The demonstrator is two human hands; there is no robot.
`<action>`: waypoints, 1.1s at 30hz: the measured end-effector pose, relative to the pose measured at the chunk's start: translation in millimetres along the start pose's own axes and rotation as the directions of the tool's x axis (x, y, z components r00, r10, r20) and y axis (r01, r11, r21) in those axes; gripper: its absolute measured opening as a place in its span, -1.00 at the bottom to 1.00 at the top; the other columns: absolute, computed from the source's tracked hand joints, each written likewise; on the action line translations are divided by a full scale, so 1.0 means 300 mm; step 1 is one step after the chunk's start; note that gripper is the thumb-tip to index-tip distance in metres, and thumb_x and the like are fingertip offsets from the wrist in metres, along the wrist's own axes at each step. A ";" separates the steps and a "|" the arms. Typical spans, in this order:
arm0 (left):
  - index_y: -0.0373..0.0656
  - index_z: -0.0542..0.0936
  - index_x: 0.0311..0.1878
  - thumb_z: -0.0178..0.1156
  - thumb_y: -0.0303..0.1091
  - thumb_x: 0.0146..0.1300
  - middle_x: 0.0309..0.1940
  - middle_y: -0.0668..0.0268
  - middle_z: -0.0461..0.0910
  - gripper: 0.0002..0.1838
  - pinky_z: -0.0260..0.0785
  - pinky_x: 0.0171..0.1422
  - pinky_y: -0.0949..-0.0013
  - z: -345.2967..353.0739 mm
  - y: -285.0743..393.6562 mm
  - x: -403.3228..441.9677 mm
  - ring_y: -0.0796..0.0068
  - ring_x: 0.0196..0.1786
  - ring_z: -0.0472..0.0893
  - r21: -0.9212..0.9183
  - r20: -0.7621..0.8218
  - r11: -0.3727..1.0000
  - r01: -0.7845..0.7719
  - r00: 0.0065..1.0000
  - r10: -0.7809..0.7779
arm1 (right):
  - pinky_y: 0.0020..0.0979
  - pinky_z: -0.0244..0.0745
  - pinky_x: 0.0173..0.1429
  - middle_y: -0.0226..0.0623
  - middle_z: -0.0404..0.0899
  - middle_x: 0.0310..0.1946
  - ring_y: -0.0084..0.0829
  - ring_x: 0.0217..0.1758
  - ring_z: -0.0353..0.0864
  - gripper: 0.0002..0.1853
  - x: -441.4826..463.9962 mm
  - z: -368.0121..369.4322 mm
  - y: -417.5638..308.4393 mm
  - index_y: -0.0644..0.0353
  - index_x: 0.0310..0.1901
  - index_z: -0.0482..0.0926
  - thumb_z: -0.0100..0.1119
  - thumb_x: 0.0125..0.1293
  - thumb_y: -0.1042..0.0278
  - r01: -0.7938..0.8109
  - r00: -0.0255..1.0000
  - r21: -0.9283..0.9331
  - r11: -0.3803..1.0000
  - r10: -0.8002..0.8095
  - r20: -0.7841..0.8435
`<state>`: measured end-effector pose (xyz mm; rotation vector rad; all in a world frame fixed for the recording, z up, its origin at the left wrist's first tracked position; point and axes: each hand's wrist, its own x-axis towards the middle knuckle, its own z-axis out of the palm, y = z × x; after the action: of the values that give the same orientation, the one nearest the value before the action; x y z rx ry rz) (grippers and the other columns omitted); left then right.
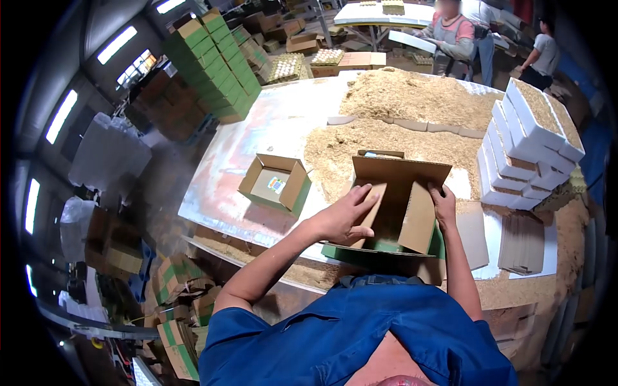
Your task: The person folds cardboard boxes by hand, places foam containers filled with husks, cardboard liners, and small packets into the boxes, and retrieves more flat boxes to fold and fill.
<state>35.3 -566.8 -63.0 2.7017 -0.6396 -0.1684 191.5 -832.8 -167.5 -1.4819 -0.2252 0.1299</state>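
Directly before me on the table stands a cardboard box (418, 222), green on the outside, with its flaps raised. My left hand (347, 215) is at its left flap, fingers stretched out and thumb spread apart. On the other side, my right hand (443, 202) grips the box by its right edge near the far corner. The inside of the box is in shadow, and its floor is hard to make out. To the left sits a smaller open carton (275, 183) with a colourful label on its inner bottom.
Loose straw-like shavings (399, 93) cover much of the table (225, 151). White foam trays (508, 145) are stacked at right, near flat cardboard sheets (521, 244). Green cartons (209, 64) tower at back left; egg trays (286, 66) lie behind. Several people stand at the far right.
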 end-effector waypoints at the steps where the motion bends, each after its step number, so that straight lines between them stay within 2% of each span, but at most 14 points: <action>1: -0.27 0.22 0.48 0.33 0.08 0.21 0.45 -0.24 0.08 -0.08 0.09 0.55 0.02 0.035 -0.023 0.011 -0.19 0.47 0.16 0.082 -0.046 0.996 -0.031 0.998 0.035 | -0.44 0.49 0.10 -0.29 0.70 -0.10 -0.51 -0.06 0.61 -0.67 0.003 -0.005 0.000 0.36 0.04 0.61 0.30 0.36 0.31 -0.001 1.000 -0.009 1.000 0.001 -0.003; 5: -0.16 0.46 0.35 0.40 0.12 0.10 0.36 -0.18 0.25 -0.18 0.17 0.49 0.03 0.054 -0.119 0.043 -0.13 0.41 0.25 0.136 0.001 0.985 -0.103 0.995 0.104 | -0.47 0.51 0.04 -0.30 0.71 -0.14 -0.54 -0.11 0.61 -0.69 -0.005 -0.006 -0.027 0.38 0.00 0.64 0.37 0.29 0.38 -0.029 0.999 -0.147 0.989 0.031 0.008; 8: -0.07 0.41 0.42 0.42 0.14 0.07 0.51 -0.12 0.09 -0.12 0.05 0.58 0.01 -0.089 -0.077 -0.027 -0.06 0.55 0.13 -0.453 0.268 0.890 0.054 0.960 0.078 | -0.49 0.51 0.02 -0.31 0.71 -0.15 -0.55 -0.12 0.61 -0.69 0.003 -0.029 0.003 0.38 -0.03 0.65 0.41 0.25 0.42 -0.059 0.998 -0.094 0.994 0.061 0.017; 11: 0.02 0.34 0.47 0.44 0.04 0.13 0.55 0.01 0.10 -0.14 0.23 0.50 0.03 -0.127 0.003 -0.117 -0.02 0.53 0.20 -0.474 0.326 0.879 0.053 0.938 0.119 | -0.49 0.51 0.03 -0.31 0.71 -0.15 -0.56 -0.12 0.61 -0.69 -0.004 -0.020 -0.020 0.38 -0.03 0.65 0.41 0.24 0.41 -0.039 0.999 -0.094 0.995 0.042 0.029; 15: -0.13 0.64 0.16 0.51 -0.01 0.03 -0.21 0.02 0.73 -0.35 0.58 0.03 0.21 -0.045 -0.021 -0.058 0.20 -0.19 0.75 -0.466 -0.045 0.829 0.309 0.928 -0.371 | -0.46 0.51 0.07 -0.28 0.72 -0.15 -0.53 -0.10 0.61 -0.67 0.005 -0.016 -0.017 0.38 0.00 0.64 0.39 0.23 0.43 0.014 0.999 -0.188 0.982 -0.008 0.036; 16: -0.13 0.58 0.23 0.53 0.03 -0.03 -0.01 -0.04 0.67 -0.24 0.53 0.09 0.18 -0.045 -0.018 -0.035 0.16 -0.05 0.71 -0.385 -0.069 0.821 0.421 0.874 -0.480 | -0.46 0.51 0.07 -0.28 0.72 -0.15 -0.53 -0.10 0.61 -0.67 0.014 -0.021 -0.010 0.38 0.00 0.64 0.39 0.23 0.43 0.012 1.000 -0.191 0.982 -0.007 0.026; 18: -0.17 0.50 0.30 0.55 0.07 -0.09 0.22 -0.11 0.51 -0.11 0.45 0.22 0.17 0.067 -0.059 -0.007 0.08 0.15 0.60 -0.040 -0.491 0.968 0.248 0.839 -0.235 | -0.45 0.51 0.09 -0.27 0.72 -0.14 -0.52 -0.10 0.62 -0.67 0.023 -0.033 0.018 0.38 0.01 0.64 0.38 0.23 0.44 0.020 0.997 -0.165 0.986 -0.007 0.079; 20: -0.20 0.33 0.44 0.59 -0.03 -0.11 0.39 -0.12 0.32 0.04 0.33 0.38 0.17 0.148 -0.117 0.024 0.05 0.36 0.44 -0.046 -0.430 0.953 0.301 0.855 -0.290 | -0.45 0.52 0.09 -0.28 0.72 -0.14 -0.52 -0.10 0.62 -0.65 0.022 -0.036 -0.012 0.38 0.00 0.64 0.40 0.21 0.41 0.017 0.997 -0.168 0.986 -0.003 0.082; 22: -0.24 0.18 0.51 0.60 -0.18 -0.08 0.37 -0.12 0.36 0.11 0.27 0.44 0.18 0.219 -0.156 0.029 0.08 0.37 0.43 -0.698 -0.311 0.700 0.149 0.817 -0.485 | -0.44 0.52 0.08 -0.26 0.72 -0.16 -0.49 -0.11 0.63 -0.63 0.018 -0.026 -0.098 0.38 -0.02 0.65 0.43 0.19 0.36 -0.009 0.996 -0.346 0.938 0.040 0.082; 24: -0.24 0.04 0.56 0.54 -0.33 -0.03 0.37 -0.13 0.36 0.13 0.23 0.47 0.22 0.236 -0.154 0.034 0.11 0.41 0.40 -0.600 -0.394 0.786 0.147 0.801 -0.451 | -0.43 0.53 0.07 -0.23 0.73 -0.14 -0.47 -0.08 0.66 -0.54 0.043 -0.032 -0.186 0.37 0.05 0.64 0.41 0.22 0.19 0.077 0.997 -0.429 0.900 -0.060 0.054; 27: -0.20 -0.07 0.59 0.45 -0.49 0.01 0.42 -0.14 0.29 0.14 0.26 0.46 0.23 0.179 -0.074 0.024 0.15 0.42 0.37 -0.853 -0.218 0.508 0.117 0.805 -0.552 | -0.42 0.54 0.04 -0.19 0.74 -0.17 -0.47 -0.06 0.67 -0.66 0.056 0.038 -0.309 0.37 0.02 0.67 0.18 0.40 0.25 0.285 0.958 -0.084 0.955 -0.280 0.062; 31: -0.16 -0.10 0.60 0.44 -0.52 -0.01 0.49 -0.15 0.13 0.17 0.27 0.46 0.22 0.205 -0.060 0.031 0.11 0.40 0.39 -0.709 -0.495 0.704 0.025 0.694 -0.523 | -0.39 0.57 0.02 -0.23 0.75 -0.35 -0.49 -0.02 0.66 -0.78 -0.159 0.025 -0.141 0.35 -0.22 0.73 0.14 0.35 0.40 0.024 0.992 -0.079 0.997 -0.014 0.126; 32: -0.16 0.07 0.57 0.43 -0.50 0.02 0.50 -0.20 0.11 0.05 0.26 0.46 0.23 0.236 -0.091 0.026 0.11 0.44 0.36 -0.778 -0.399 0.627 0.042 0.738 -0.545 | -0.41 0.57 0.02 -0.23 0.74 -0.32 -0.47 -0.03 0.67 -0.83 -0.223 0.041 -0.084 0.33 -0.21 0.73 0.16 0.28 0.51 0.386 0.921 -0.325 0.863 -0.378 0.090; 33: -0.16 0.18 0.53 0.42 -0.49 0.04 0.50 -0.21 0.10 -0.04 0.27 0.46 0.24 0.227 -0.094 0.023 0.11 0.45 0.35 -0.721 -0.384 0.688 0.084 0.778 -0.497 | -0.42 0.57 0.04 -0.23 0.74 -0.28 -0.46 -0.03 0.67 -0.84 -0.258 0.045 -0.098 0.32 -0.21 0.73 0.16 0.26 0.54 0.393 0.918 -0.337 0.855 -0.388 0.085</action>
<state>39.8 -568.0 -136.8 1.9479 0.0827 0.2664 111.6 -839.5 -142.8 -1.7556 -0.5818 -0.2430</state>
